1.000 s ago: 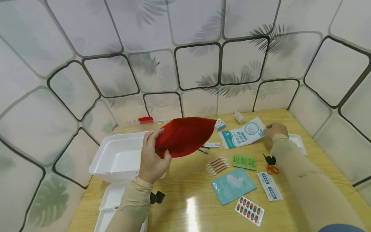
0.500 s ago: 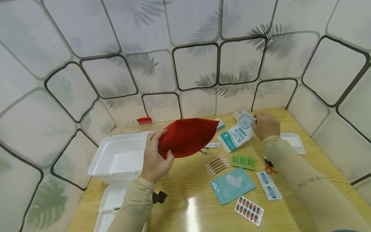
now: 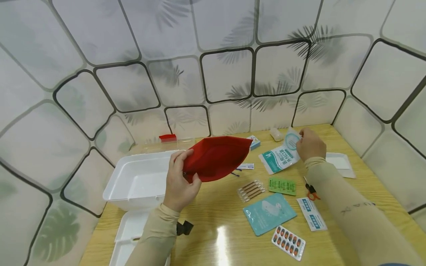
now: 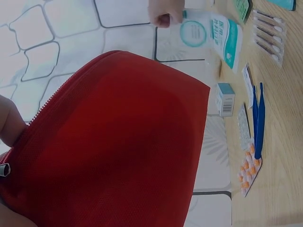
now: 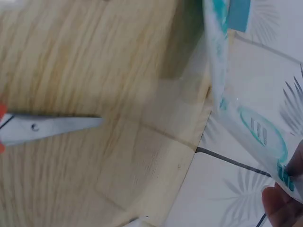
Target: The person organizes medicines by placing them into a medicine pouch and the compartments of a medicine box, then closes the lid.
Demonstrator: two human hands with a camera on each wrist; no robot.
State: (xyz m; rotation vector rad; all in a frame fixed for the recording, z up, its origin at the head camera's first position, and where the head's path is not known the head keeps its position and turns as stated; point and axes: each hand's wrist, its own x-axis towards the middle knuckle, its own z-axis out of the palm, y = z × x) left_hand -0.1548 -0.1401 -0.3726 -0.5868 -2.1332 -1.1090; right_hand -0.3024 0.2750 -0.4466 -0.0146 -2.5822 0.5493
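Observation:
My left hand (image 3: 182, 184) grips a red zippered pouch (image 3: 217, 159) by one end, held above the table beside the white box. In the left wrist view the zipper runs along the pouch's edge, with its metal pull close to the fingers (image 4: 8, 123). On the right, my right hand (image 3: 311, 145) pinches the end of a white and teal face mask packet (image 3: 280, 159). The packet bends upward at the pinched end, seen nearly edge-on in the right wrist view. Orange-handled scissors (image 3: 312, 193) lie below my right forearm.
An uncovered white box (image 3: 116, 184) stands at left, its lid in front. About the table lie a cotton swab pack (image 3: 251, 190), a green packet (image 3: 282, 186), a teal packet (image 3: 269, 213), a capsule blister (image 3: 288, 242), a small blue-white box (image 3: 254, 142) and blue tweezers (image 4: 259, 120).
My right hand has lifted the mask packet's right end and drawn it leftward, so the packet now bends. The left hand and red pouch have shifted only slightly right.

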